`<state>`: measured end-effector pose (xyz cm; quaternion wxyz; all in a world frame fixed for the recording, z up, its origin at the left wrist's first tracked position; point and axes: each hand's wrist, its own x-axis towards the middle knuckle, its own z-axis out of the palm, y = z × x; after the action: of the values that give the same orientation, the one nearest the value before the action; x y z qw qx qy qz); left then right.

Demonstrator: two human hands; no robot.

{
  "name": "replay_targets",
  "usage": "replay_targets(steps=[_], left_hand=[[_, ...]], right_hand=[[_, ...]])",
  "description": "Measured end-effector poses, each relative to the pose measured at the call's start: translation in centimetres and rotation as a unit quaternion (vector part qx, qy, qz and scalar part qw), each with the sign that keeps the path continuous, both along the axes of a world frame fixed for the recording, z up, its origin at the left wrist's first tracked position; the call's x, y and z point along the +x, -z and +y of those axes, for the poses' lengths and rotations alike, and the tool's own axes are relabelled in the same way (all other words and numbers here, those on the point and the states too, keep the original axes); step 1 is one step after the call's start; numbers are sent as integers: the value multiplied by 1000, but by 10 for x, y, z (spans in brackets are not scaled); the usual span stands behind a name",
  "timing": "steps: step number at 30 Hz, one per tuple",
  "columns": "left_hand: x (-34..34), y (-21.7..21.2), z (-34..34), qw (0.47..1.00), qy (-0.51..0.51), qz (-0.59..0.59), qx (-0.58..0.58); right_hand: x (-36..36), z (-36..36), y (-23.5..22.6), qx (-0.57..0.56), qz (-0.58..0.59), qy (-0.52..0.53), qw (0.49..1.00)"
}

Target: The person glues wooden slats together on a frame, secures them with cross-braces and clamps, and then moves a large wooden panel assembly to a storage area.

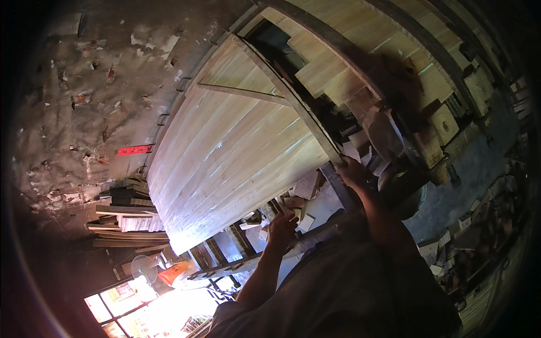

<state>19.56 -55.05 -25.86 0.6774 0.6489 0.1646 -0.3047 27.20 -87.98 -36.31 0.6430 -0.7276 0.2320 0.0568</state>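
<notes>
The large pale panel of joined wooden planks (236,152) stands tilted; the right hand (352,172) grips its dark edge; the left hand (280,225) curls below its lower edge, its grasp too dim to tell; stacked wooden offcuts (394,73) blur behind

A wide wooden panel (236,141) fills the frame's centre. The right hand (352,172) grips its right edge; the left hand (282,225) sits below its lower edge. Stacked boards (121,217) lie lower left, wood blocks (394,67) upper right.
</notes>
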Motion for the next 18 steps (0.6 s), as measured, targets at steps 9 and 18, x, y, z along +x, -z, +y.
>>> replay_targets(steps=[9, 18], left_hand=[[-42, -65, 4, 997, 17, 76, 10], [-80, -49, 9, 943, -294, 133, -79]], right_hand=[[-10, 4, 4, -22, -38, 66, 997], [10, -8, -61, 99, 69, 67, 991]])
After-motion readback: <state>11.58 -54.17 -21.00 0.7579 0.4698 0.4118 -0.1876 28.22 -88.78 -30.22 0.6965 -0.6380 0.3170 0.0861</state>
